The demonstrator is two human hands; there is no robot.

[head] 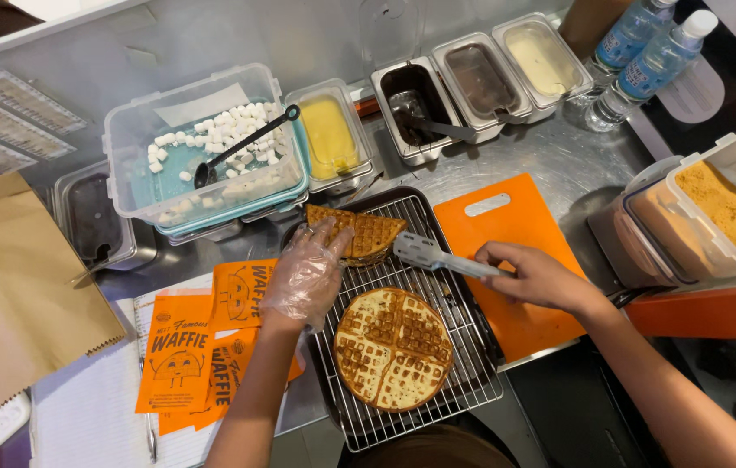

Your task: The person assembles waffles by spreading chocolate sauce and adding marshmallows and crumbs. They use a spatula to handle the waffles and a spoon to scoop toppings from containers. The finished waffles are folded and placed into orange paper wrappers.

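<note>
Head view: a gloved left hand [305, 276], fingers spread, rests on a folded waffle [359, 234] at the far edge of a wire rack [463, 381]. The bare right hand [534, 276] grips metal tongs [433, 256], tips seemingly touching it. A round waffle [394, 348] lies at the rack's middle on the desk [558, 156].

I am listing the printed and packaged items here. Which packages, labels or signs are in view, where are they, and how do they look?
Orange paper sleeves: left of the wire rack, flat, dark print with a cartoon face.
Brown paper bag: far left, flat, plain.
Two water bottles: top right, clear, blue labels.
Printed sheets: upper left wall, pale strips.
</note>
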